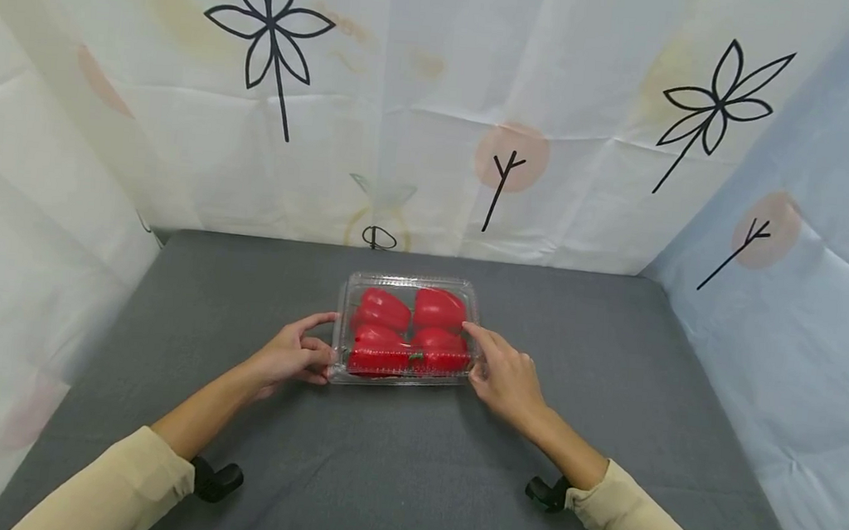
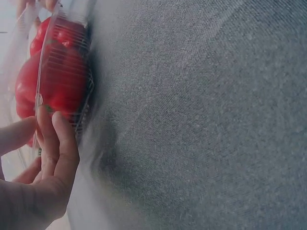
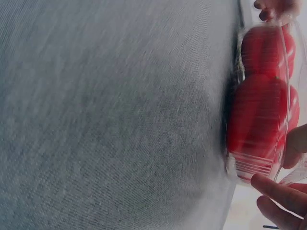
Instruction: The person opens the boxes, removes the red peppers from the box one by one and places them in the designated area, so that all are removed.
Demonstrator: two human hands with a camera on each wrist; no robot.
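Observation:
A clear plastic clamshell container (image 1: 402, 381) sits on the grey cloth, its lid lying over several red bell peppers (image 1: 439, 308). In the head view my left hand (image 1: 291, 360) grips the container's left edge. The left wrist view shows that hand's fingers (image 2: 61, 143) and thumb on opposite sides of the rim, beside a red pepper (image 2: 53, 81). On the right edge, my right hand (image 1: 508, 380) holds the container by its corner. In the right wrist view its thumb (image 3: 296, 143) lies against the lid side and a fingertip (image 3: 261, 182) touches the rim from below.
Grey cloth (image 1: 407, 480) covers the table. White printed fabric (image 1: 435, 133) hangs behind it, with more fabric at the left (image 1: 16, 224) and right (image 1: 783, 368). Dark straps (image 1: 216, 480) are on both wrists, by the beige sleeves.

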